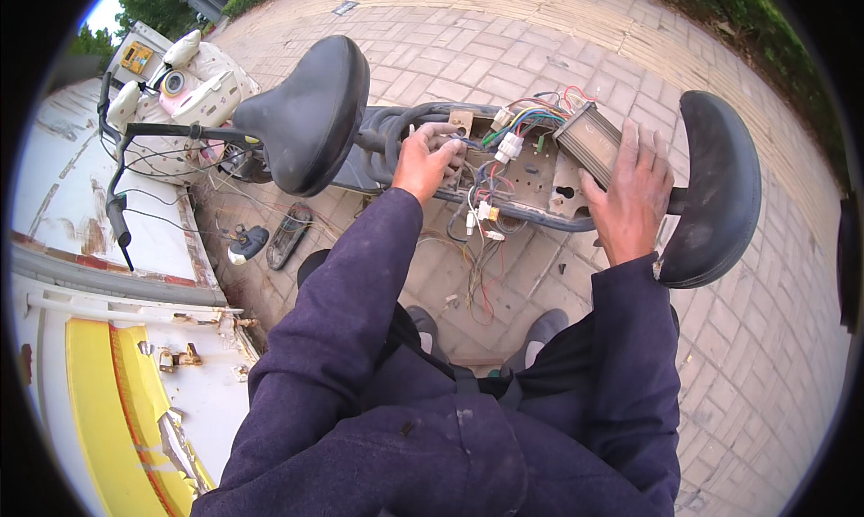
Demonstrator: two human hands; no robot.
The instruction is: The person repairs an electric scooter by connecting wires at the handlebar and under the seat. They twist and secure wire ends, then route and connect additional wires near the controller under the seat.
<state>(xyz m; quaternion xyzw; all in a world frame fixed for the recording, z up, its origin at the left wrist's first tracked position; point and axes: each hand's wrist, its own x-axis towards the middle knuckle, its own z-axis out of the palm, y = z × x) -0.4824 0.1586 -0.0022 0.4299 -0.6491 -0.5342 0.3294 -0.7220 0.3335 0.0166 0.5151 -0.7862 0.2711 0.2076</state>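
An electric scooter lies across in front of me, the long tray under its seats uncovered. My right hand grips the end of a ribbed metal motor controller, thumb on its near side and fingers on the far side. The controller sits tilted at the tray's right end, with coloured wires running from it. My left hand is at the tray's left part, fingers curled by the wires; what they pinch is hidden. White plug connectors lie between the hands, and more connectors hang over the near edge.
A black saddle stands left of the tray, a black rear seat right. Handlebars and pale body panels are farther left. Loose wires dangle near my shoes. A white-and-yellow panel lies at lower left.
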